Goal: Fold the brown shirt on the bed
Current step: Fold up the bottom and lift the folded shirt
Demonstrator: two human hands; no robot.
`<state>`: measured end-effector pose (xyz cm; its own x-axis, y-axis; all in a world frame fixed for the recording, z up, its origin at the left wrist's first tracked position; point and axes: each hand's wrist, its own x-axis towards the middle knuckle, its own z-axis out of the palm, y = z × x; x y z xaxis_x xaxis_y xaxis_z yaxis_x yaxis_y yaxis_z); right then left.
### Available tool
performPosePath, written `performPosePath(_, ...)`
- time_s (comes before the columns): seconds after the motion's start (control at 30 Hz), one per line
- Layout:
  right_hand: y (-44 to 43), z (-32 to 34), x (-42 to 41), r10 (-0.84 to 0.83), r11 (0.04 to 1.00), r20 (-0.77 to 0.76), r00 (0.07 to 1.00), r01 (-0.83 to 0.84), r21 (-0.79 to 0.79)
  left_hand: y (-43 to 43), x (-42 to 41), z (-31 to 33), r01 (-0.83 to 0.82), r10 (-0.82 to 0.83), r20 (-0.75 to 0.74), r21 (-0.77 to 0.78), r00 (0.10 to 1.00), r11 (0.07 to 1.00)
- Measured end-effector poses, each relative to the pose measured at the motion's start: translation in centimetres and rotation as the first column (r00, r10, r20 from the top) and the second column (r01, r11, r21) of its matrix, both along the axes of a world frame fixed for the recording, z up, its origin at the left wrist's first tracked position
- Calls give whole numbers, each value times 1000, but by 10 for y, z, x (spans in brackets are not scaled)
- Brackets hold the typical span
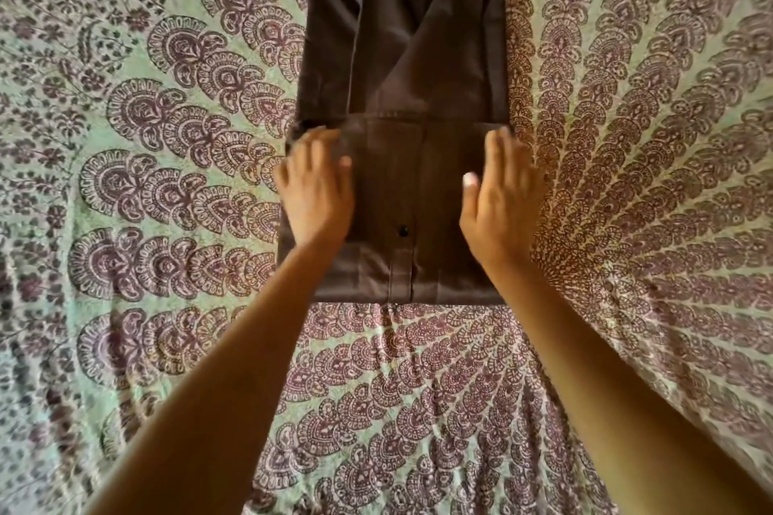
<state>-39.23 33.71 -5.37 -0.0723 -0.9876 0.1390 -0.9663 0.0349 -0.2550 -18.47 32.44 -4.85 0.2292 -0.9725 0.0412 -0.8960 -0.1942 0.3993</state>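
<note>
Left hand flat and open on the near-left part of the brown shirt, fingers spread and slightly blurred, fingertips reaching the left end of the folded-over hem edge. Right hand open too, palm turned inward, pressed along the right edge of the same folded section, thumb lying on the cloth, the other fingers pointing away up the bed. Nothing gripped by either hand; both only resting on the fabric. Bare forearms entering from the lower left and lower right corners, converging on the garment.

Brown shirt laid lengthwise down the middle of the bed, sides already turned in to make a long narrow strip running off the top of the view. Nearest portion doubled up over the strip, forming a squarish panel with its far edge just past the fingertips and its near fold line straight across between the wrists. Button placket running up the centre of that panel, one dark button showing between the two hands. Diagonal overlap of cloth visible farther up the strip.

Bed covered with a pale green sheet printed with purple-brown paisley fans radiating around the shirt, lightly wrinkled at the left and lower parts.
</note>
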Motion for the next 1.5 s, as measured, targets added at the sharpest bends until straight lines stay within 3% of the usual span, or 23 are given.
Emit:
performPosePath(0.07,10,-7,8,186,979,5,983,-186,80,4,-22,-5,241,-242,0,75,970,968)
performPosePath(0.13,11,-20,6,205,965,-18,979,-199,169,1,-20,-15,327,-339,30,198,940,924)
performPosePath(0.33,9,-30,-1,209,957,-51,977,-193,216,-25,50,-36,148,-198,140,306,970,941)
performPosePath(0.47,4,-23,0,214,949,-28,976,-201,242,-25,59,-19,-76,52,95,268,994,961)
performPosePath(0.57,24,-7,7,157,969,21,987,-158,189,12,12,0,60,-68,37,176,997,983)
performPosePath(0.67,64,-4,18,159,971,42,986,-164,173,69,-32,1,295,-302,0,222,953,929)
performPosePath(0.73,83,-12,15,159,960,10,987,-157,232,92,-27,-10,367,-391,34,275,920,889)
performPosePath(0.83,84,-21,2,205,939,-29,978,-188,289,94,12,-23,353,-399,106,303,911,886)
performPosePath(1.0,71,-20,-1,252,922,34,967,-250,297,73,65,-23,190,-263,158,370,952,910)
performPosePath(1.1,71,-16,-15,272,920,121,955,-295,260,67,91,-16,322,-382,125,344,916,882)
performPosePath(1.2,68,-8,-47,324,909,70,943,-331,254,65,119,-6,531,-586,117,308,802,789)
performPosePath(1.27,67,-2,-62,368,890,28,930,-361,278,65,131,-2,576,-629,128,296,767,762)
performPosePath(1.4,58,7,-58,429,860,-31,903,-398,319,63,124,1,496,-546,81,321,834,807)
performPosePath(1.5,40,5,-32,387,881,-34,921,-359,309,49,95,-2,445,-478,50,292,877,847)
